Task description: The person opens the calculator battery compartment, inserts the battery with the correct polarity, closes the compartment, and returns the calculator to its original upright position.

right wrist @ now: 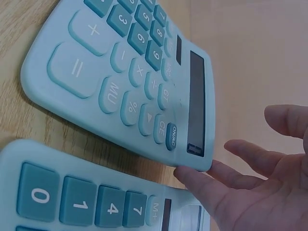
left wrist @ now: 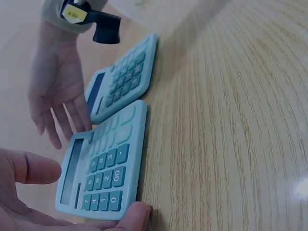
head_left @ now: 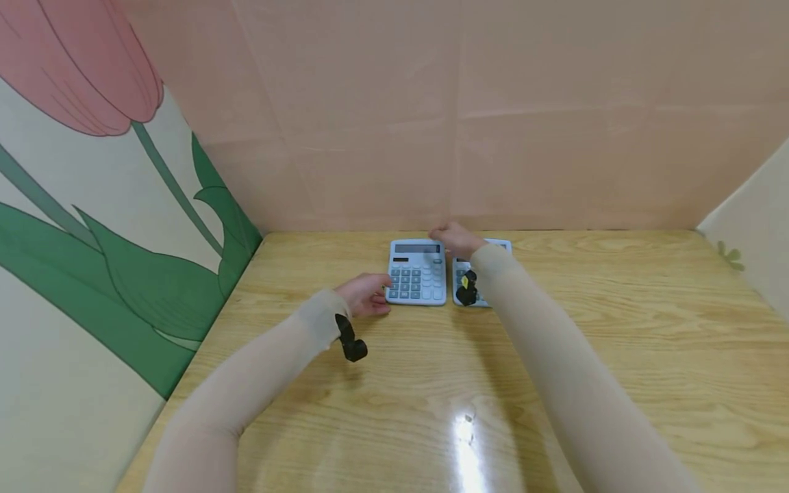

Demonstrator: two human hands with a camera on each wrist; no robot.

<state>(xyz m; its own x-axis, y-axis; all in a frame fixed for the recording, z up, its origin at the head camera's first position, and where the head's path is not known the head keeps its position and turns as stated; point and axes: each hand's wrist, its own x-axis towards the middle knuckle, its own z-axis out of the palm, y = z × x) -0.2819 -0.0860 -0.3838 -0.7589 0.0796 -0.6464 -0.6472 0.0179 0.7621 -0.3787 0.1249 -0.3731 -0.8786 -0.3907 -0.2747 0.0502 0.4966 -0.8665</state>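
Observation:
Two pale blue calculators lie side by side on the table with a narrow gap between them. At the left edge of the left calculator point(head_left: 417, 272) is my left hand point(head_left: 365, 294). One of its fingertips point(left wrist: 137, 216) touches the lower left corner, and its other visible digit point(left wrist: 41, 168) appears beside the display. My right hand point(head_left: 457, 239) reaches over the far end, fingers extended and spread. A fingertip point(right wrist: 188, 175) of it touches the left calculator's upper right corner. The right calculator point(left wrist: 122, 79) is partly covered by my right wrist and forearm in the head view.
The wooden table point(head_left: 616, 342) reaches back to a pinkish wall covering point(head_left: 370, 137) just behind the calculators. A panel with a painted tulip point(head_left: 92, 68) stands along the left edge, and a pale panel point(head_left: 758, 226) along the right. Each wrist wears a small black camera point(head_left: 353, 340).

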